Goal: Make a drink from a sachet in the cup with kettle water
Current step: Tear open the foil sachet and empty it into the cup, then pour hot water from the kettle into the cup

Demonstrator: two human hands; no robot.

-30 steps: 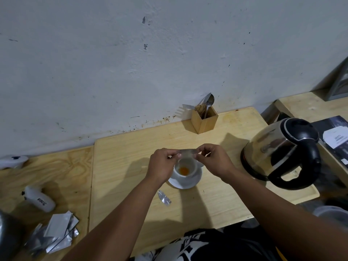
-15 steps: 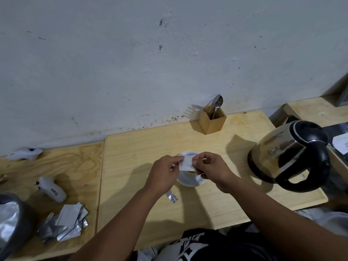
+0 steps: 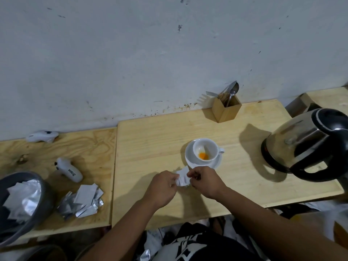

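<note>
A white cup [image 3: 205,150] stands on a white saucer [image 3: 190,161] in the middle of the pale wooden board, with a small heap of orange powder [image 3: 203,156] at its bottom. Just in front of the saucer, my left hand [image 3: 162,187] and my right hand [image 3: 204,180] both pinch a white sachet [image 3: 182,178] between them, low over the board. A steel kettle [image 3: 308,144] with a black lid and handle stands at the right of the board.
A wooden holder [image 3: 227,108] with a fork and spoons stands by the wall. On the left table lie a pile of torn foil sachets [image 3: 82,201], a grey bowl [image 3: 40,200] of sachets and two white controllers [image 3: 69,169].
Both hands have drawn the sachet away from above the cup, back toward me and slightly left. The cup and its orange powder are now uncovered. The view has shifted left.
</note>
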